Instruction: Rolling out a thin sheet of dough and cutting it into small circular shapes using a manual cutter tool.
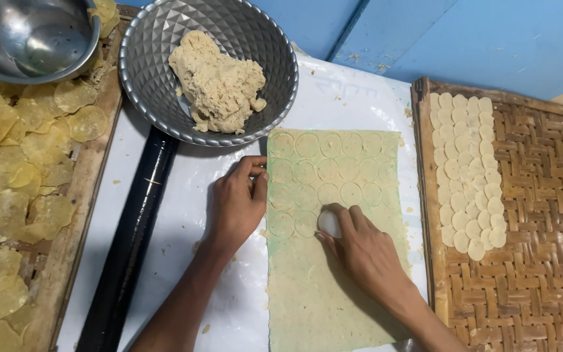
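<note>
pale yellow-green dough sheet point(333, 261), black rolling pin point(128, 241)

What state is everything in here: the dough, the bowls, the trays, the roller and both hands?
Dough sheet: rolled flat, top part marked with circles.
Grey bowl: holds a dough lump.
Steel bowl: looks empty.
Rolling pin: lying idle.
Woven tray: partly filled with cut discs.
Left tray: heaped with yellowish discs.
Left hand: steadying the sheet's edge.
Right hand: pressing a round cutter.
</note>
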